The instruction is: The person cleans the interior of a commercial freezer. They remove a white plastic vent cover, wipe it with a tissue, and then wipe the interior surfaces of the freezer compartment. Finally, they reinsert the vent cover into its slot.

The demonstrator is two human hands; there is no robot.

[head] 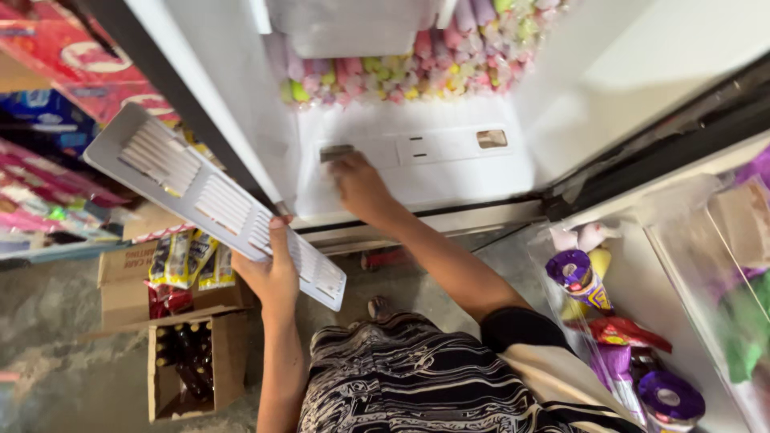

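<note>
My left hand point(275, 273) grips a long white slotted vent panel point(210, 200), holding it tilted out to the left of an open freezer. My right hand point(358, 184) reaches inside onto the white back wall point(433, 172) of the freezer compartment, fingers pressed at a small dark slot point(336, 151) in a recessed strip. A second open slot point(492, 139) shows further right on the same strip. Many pastel-coloured ice pops point(417, 68) are piled on the shelf above my right hand.
The open freezer door point(682, 265) at right holds wrapped ice-cream cones point(581, 277) and other packets. On the floor at left stand an open cardboard box of dark bottles point(188, 365) and a box of snack packets point(188, 261). Coloured cartons point(56, 72) are stacked at far left.
</note>
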